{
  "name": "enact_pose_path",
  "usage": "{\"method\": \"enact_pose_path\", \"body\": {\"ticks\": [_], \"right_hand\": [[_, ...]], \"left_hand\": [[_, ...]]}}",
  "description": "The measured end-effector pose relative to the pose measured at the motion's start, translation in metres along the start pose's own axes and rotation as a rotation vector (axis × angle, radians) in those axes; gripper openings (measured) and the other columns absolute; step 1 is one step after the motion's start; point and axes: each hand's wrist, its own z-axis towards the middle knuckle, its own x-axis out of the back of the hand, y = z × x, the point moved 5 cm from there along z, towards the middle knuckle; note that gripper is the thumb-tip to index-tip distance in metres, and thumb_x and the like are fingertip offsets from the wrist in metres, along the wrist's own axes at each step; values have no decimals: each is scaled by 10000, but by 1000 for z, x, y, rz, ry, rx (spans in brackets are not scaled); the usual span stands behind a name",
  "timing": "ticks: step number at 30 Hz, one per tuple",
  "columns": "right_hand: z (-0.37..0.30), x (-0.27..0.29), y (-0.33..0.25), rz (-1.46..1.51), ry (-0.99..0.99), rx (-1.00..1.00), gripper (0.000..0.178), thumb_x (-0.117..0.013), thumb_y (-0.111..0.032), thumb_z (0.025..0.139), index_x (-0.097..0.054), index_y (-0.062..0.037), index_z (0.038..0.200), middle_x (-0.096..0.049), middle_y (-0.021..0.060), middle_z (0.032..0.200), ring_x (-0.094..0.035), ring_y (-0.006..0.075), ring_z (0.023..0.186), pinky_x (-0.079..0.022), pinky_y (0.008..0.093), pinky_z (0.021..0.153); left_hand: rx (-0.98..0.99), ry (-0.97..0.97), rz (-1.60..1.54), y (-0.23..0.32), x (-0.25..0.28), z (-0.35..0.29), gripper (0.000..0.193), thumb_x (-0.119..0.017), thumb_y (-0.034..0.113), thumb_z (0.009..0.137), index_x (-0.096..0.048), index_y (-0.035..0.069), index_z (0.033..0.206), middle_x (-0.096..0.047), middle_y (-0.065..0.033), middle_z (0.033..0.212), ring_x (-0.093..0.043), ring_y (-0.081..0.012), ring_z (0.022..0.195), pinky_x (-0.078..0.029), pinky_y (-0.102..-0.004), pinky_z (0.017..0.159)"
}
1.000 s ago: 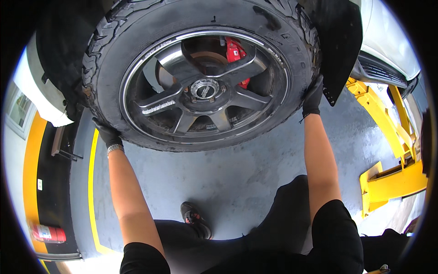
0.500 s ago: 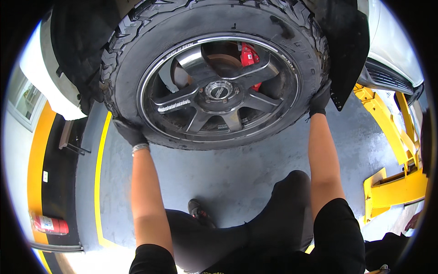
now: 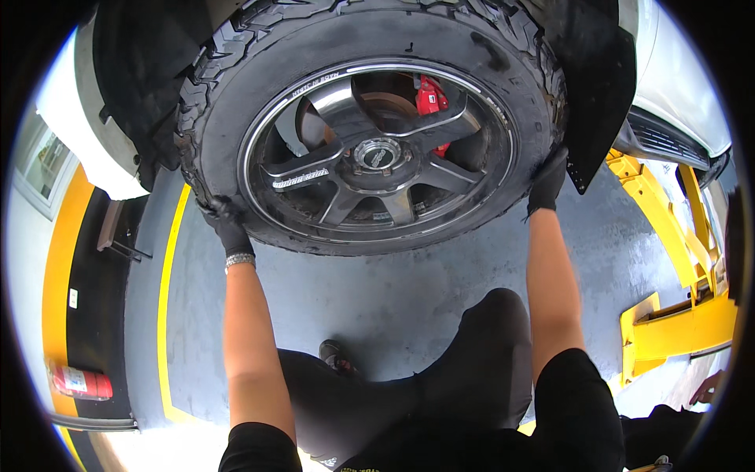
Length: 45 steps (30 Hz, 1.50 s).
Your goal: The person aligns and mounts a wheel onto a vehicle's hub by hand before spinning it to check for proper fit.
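A big off-road tyre (image 3: 236, 71) on a dark multi-spoke rim (image 3: 376, 153) fills the upper middle, sitting in the wheel arch of a white vehicle. A red brake caliper (image 3: 429, 98) shows through the spokes. My left hand (image 3: 228, 228), in a black glove, grips the tyre's lower left edge. My right hand (image 3: 546, 181), also gloved, grips the tyre's right side beside a black mud flap (image 3: 598, 86). My knees in black trousers are below, between my forearms.
A yellow lift arm (image 3: 668, 315) lies on the grey floor at right. A yellow floor line (image 3: 167, 299) runs down the left. A red extinguisher (image 3: 79, 383) lies at the lower left. Another person's hand (image 3: 708, 387) shows at the right edge.
The wheel and both hands have shifted right and slightly up in view, the wheel appearing closer under the arch. My grip on both sides of the tyre is unchanged.
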Motion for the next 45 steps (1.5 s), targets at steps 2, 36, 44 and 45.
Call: {"method": "enact_pose_path", "body": {"ticks": [2, 36, 44, 45], "right_hand": [[-10, -4, -6, 67, -50, 98, 577, -220, -395, 976, -407, 55, 1285, -477, 261, 1258, -447, 374, 1175, -329, 391, 983], [-42, 28, -22, 208, -363, -191, 648, -227, -458, 975, -344, 70, 1332, -386, 175, 1374, -336, 245, 1295, -209, 326, 1089], [-44, 44, -32, 625, -281, -289, 638, -265, -447, 974, -153, -8, 1422, -243, 170, 1455, -223, 241, 1358, -151, 356, 1117], [-46, 46, -34, 613, -302, -293, 646, -262, -455, 972, -139, -11, 1424, -232, 172, 1459, -216, 247, 1360, -147, 361, 1118]], "left_hand": [[74, -29, -171, 3, 7, 0, 642, -364, 422, 941, -166, 46, 1422, -248, -154, 1442, -232, -249, 1338, -225, -387, 1078], [189, 2, 47, 29, 20, -48, 596, -227, 436, 977, -381, -28, 1317, -403, -179, 1363, -382, -287, 1258, -295, -376, 1031], [170, -59, 101, 24, -18, -66, 629, -277, 433, 971, -237, -37, 1388, -270, -183, 1444, -272, -274, 1327, -206, -344, 1083], [109, -60, 86, 30, -21, -67, 629, -277, 433, 971, -237, -37, 1388, -270, -183, 1444, -272, -274, 1327, -206, -344, 1083]]}}
